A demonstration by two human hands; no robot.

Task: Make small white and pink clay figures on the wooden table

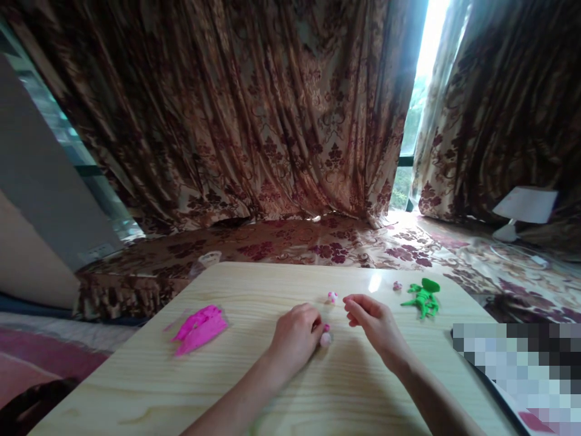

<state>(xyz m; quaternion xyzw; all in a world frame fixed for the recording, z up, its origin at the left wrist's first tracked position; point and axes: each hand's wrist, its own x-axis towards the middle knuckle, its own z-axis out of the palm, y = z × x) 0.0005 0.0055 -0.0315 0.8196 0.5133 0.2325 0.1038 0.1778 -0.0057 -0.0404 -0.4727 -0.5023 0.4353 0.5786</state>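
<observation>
Curled and closed, my left hand [297, 333] rests on the tabletop with its fingertips at a small bright pink piece [325, 327]. Just below that piece is a small pale pink ball [325, 340]. My right hand [370, 316] is raised slightly to the right, thumb and fingers pinched together; anything between them is too small to make out. A small pink-and-white ball [333, 297] lies beyond and between both hands. Farther right sits another small pinkish piece [397, 286], beside a bright green tangle of plastic-looking parts [424, 300].
On the left of the light wood table [227, 387] lies a clear bag with bright pink contents [201, 329]. A clear container [206, 261] stands past the far left corner. A blurred-out flat object [517, 375] is at right. Behind are patterned curtains [272, 121] and a white lamp [525, 204].
</observation>
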